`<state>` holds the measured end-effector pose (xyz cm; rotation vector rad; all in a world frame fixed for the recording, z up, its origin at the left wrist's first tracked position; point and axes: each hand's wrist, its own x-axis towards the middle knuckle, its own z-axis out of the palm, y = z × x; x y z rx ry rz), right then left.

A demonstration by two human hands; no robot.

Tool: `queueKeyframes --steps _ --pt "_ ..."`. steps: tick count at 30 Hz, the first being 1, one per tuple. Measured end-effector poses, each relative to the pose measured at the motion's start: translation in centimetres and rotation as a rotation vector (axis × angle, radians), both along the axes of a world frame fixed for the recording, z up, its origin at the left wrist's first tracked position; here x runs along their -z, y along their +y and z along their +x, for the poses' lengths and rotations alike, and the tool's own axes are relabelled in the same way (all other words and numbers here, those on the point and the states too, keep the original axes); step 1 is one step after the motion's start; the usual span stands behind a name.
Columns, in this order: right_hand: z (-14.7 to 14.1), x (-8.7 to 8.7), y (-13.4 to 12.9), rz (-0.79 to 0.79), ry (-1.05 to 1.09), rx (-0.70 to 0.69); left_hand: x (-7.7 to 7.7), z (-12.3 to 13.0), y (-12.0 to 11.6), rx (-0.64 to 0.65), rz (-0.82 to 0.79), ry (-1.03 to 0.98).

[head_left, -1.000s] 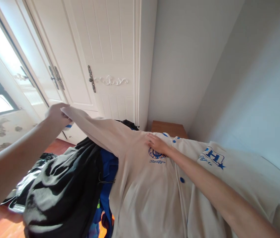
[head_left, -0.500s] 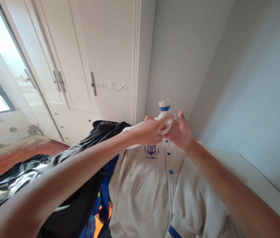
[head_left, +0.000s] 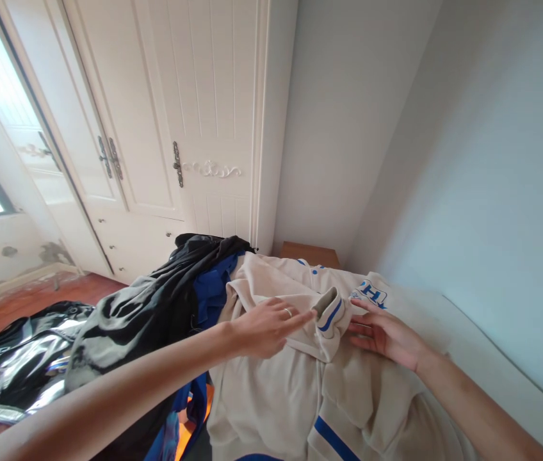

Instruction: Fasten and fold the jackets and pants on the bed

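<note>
Left hand (head_left: 264, 328) loosely spread, I rest it on the jacket's (head_left: 262, 397) folded sleeve (head_left: 264, 282), one fingertip at the cuff (head_left: 332, 320); my right hand (head_left: 389, 333) is open beside it, contact unclear. The jacket seemingly lies on the white surface (head_left: 483, 352), left of its right edge. It looks soft, limp, fairly light; cuff and sleeve fold should pinch easily.

Q. What is concealed on the cream jacket (head_left: 262, 397)?

A. Its front is partly covered by the folded sleeve (head_left: 271, 278); the blue-striped hem (head_left: 258, 457) is cut off by the lower edge. The small lettering beside the H patch (head_left: 372, 293) cannot be read.

Q. And elsewhere?

A. The black garment (head_left: 168, 304) is partly hidden by the left forearm (head_left: 146, 387), itself cropped. The brown wooden piece (head_left: 310, 253) is obscured below by the jacket.
</note>
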<state>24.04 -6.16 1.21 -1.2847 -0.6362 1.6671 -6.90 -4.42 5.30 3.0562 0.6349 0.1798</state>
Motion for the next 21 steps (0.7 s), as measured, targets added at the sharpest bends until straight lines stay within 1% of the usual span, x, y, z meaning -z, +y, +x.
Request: queueKeyframes --steps 1,3,5,6,7,8,10,12,13,14,15,16,18,20,21 --pt "0.2 0.0 -0.1 0.024 -0.036 0.009 0.0 -1.2 -0.1 -0.097 0.009 -0.029" --pt "0.3 -0.2 0.0 0.112 -0.157 0.048 0.0 -3.5 -0.2 -0.365 0.037 -0.076" --pt "-0.1 -0.9 0.6 0.244 -0.301 0.068 -0.1 -5.5 0.0 -0.651 0.048 -0.075" --pt "-0.6 -1.4 1.0 0.320 -0.376 0.061 -0.2 -6.2 0.2 -0.771 0.043 -0.063" --pt "-1.3 -2.0 1.6 0.403 -0.458 0.045 -0.2 -6.8 0.5 -0.860 0.036 -0.050" --pt "-2.1 -2.5 2.2 0.493 -0.554 0.021 -0.3 -7.3 0.8 -0.920 0.024 -0.037" --pt "-4.0 -3.2 3.5 0.676 -0.766 -0.078 -0.2 -7.8 1.7 -0.984 -0.005 -0.016" --pt "-5.9 -3.4 4.9 0.782 -0.964 -0.276 0.1 -8.0 2.6 -1.019 -0.042 -0.001" --pt "-6.7 -3.1 5.5 0.779 -1.049 -0.391 0.3 -8.0 3.0 -1.037 -0.063 0.005" --pt "-7.3 -2.8 6.1 0.738 -1.120 -0.492 0.6 -8.0 3.4 -1.057 -0.084 0.007" --pt "-7.8 -2.4 6.6 0.676 -1.164 -0.570 0.8 -8.0 3.7 -1.075 -0.101 0.006" --pt "-8.2 -2.0 7.1 0.619 -1.176 -0.619 1.0 -8.0 4.0 -1.093 -0.115 0.001" --pt "-8.3 -1.4 7.8 0.568 -1.137 -0.641 1.4 -8.0 4.2 -1.121 -0.137 -0.017" --pt "-7.8 -1.7 8.2 0.615 -1.065 -0.593 1.7 -8.1 4.2 -1.135 -0.153 -0.041" --pt "-7.3 -2.2 8.1 0.662 -1.037 -0.550 1.9 -8.2 4.1 -1.137 -0.159 -0.054"
